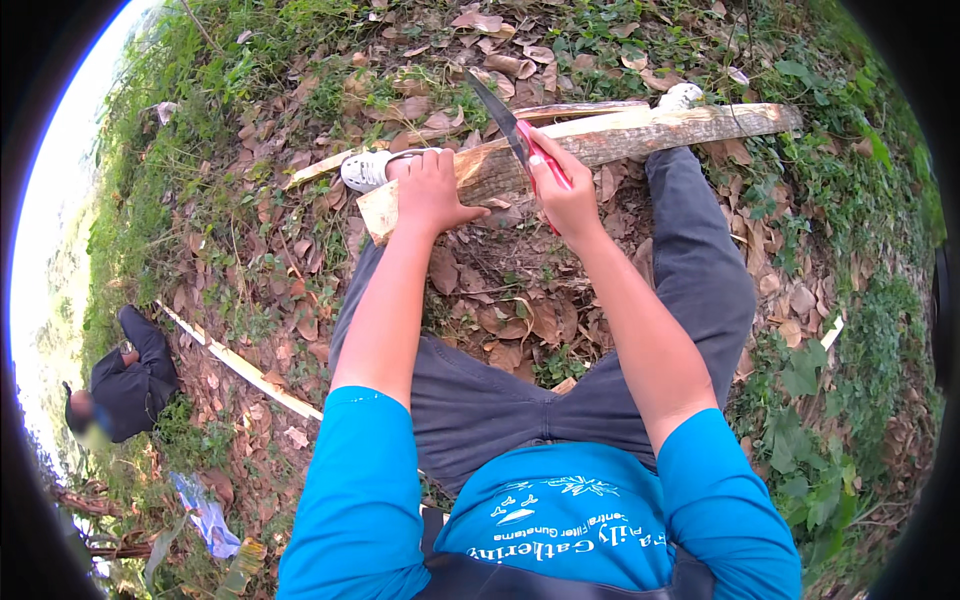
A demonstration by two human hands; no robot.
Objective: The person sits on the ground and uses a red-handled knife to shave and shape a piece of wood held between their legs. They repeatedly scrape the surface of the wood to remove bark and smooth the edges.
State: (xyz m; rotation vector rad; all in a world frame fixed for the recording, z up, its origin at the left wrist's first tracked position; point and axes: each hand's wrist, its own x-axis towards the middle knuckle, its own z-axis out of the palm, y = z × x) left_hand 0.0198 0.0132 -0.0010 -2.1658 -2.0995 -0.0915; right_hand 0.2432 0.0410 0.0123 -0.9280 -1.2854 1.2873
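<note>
A long split log (680, 130) with rough grey bark and pale exposed wood lies across my lower legs, its squared end at the left. My left hand (430, 190) grips the log close to that end, fingers over the top and thumb stretched along the near side. In my right hand (565, 195) is a pruning saw (497, 108) with a red handle and a dark, slightly curved blade. The blade crosses the log just right of my left hand and points up and left. Whether its edge touches the wood I cannot tell.
Thin split strips of wood (325, 165) lie beyond the log. A long pale strip (240, 368) runs along the ground at the left. Another person (130, 385) in dark clothes sits at the far left, near a blue-white wrapper (208, 515). Dry leaves and green weeds cover the ground.
</note>
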